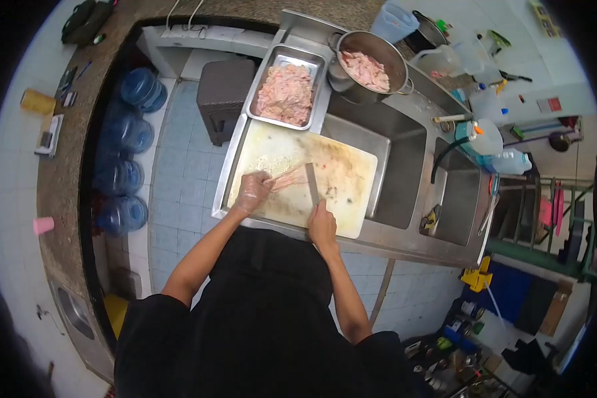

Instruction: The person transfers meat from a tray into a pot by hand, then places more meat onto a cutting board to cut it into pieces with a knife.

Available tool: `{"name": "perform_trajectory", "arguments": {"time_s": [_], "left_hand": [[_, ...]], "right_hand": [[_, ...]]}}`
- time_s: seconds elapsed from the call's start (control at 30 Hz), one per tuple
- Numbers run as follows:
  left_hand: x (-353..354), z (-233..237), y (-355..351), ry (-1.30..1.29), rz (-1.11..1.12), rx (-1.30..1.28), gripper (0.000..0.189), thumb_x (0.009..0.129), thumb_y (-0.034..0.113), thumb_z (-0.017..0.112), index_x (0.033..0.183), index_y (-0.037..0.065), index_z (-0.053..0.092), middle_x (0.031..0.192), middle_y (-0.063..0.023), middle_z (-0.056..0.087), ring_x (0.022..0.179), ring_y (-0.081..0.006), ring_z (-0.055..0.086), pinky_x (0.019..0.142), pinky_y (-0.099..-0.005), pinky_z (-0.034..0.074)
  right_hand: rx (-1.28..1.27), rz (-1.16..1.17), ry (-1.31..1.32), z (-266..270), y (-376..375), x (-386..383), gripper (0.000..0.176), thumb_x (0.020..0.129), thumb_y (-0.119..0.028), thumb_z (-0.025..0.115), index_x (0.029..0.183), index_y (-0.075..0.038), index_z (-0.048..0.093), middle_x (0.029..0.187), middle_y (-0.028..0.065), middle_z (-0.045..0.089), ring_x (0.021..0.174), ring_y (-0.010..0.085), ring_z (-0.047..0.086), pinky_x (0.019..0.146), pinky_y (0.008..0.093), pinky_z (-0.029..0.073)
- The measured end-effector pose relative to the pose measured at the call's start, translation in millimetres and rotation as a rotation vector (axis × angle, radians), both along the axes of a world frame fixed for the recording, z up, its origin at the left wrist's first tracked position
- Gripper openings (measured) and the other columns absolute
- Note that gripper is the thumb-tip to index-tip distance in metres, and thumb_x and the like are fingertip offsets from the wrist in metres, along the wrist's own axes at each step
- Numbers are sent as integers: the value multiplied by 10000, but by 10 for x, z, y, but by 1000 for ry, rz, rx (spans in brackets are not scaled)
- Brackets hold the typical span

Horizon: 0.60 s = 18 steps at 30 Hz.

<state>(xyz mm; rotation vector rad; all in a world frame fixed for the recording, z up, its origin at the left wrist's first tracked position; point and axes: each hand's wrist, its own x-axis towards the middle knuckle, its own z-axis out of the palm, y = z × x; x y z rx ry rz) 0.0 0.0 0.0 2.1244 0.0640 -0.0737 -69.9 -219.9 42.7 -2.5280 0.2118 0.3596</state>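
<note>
Stainless-steel desk (404, 242) runs along the wall and carries a double sink (404, 166) at the person's right. Cutting board (341, 174), pale and stained, lies on the desk directly in front of the person, with one end overhanging the nearer sink basin. Rectangular metal tray (320, 74) sits just beyond the far edge of the board and is filled with pink cut meat (285, 93). Round metal pot (341, 78) stands beside the tray at the far edge of the sink and holds more of the same meat (366, 69). Blue water bottles (129, 132) are stacked on the floor at the person's left, well apart from the board. Left hand (253, 191), in a clear glove, rests on the left part of the board; its fingers are closed down on one end of the meat strip (288, 179), pinning it to the board. Right hand (322, 222) is at the near edge of the board, fingers wrapped tight round the handle of the cleaver (312, 182). Cleaver blade points away from the person and stands across the free end of the meat strip, touching it. Meat strip lies flat on the board between the gloved hand and the blade.
</note>
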Motion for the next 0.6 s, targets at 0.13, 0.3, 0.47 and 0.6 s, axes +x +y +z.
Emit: {"name": "perform_trajectory", "arguments": {"time_s": [0.13, 0.3, 0.47, 0.6], "left_hand": [[29, -76, -73, -73, -114, -54, 108, 801, 117, 702, 807, 11, 721, 749, -207, 658, 715, -349, 667, 666, -417, 506], [29, -174, 95, -220, -263, -36, 55, 796, 35, 659, 765, -9, 669, 697, -206, 613, 663, -378, 619, 622, -420, 482], [-28, -110, 182, -223, -163, -24, 72, 801, 71, 682, 773, 5, 687, 691, -209, 622, 630, -366, 624, 602, -408, 487], [169, -73, 429, -204, 184, 140, 179, 887, 178, 683, 875, 11, 744, 684, -136, 693, 534, -196, 640, 540, -348, 514]], "right_hand": [[-17, 82, 42, -22, 80, -50, 174, 1010, -166, 439, 1026, 4, 472, 746, 332, 633, 745, 546, 621, 682, 629, 468], [31, 166, -155, -369, 617, 525, 175, 985, -153, 455, 1065, 2, 460, 730, 326, 626, 722, 534, 621, 646, 627, 472], [38, 180, -199, -412, 734, 808, 217, 967, -143, 466, 1119, 13, 464, 740, 317, 629, 737, 525, 626, 638, 615, 483], [60, 127, -24, -216, 196, -128, 258, 982, -135, 498, 1166, 46, 498, 746, 331, 622, 735, 533, 617, 642, 610, 478]]}}
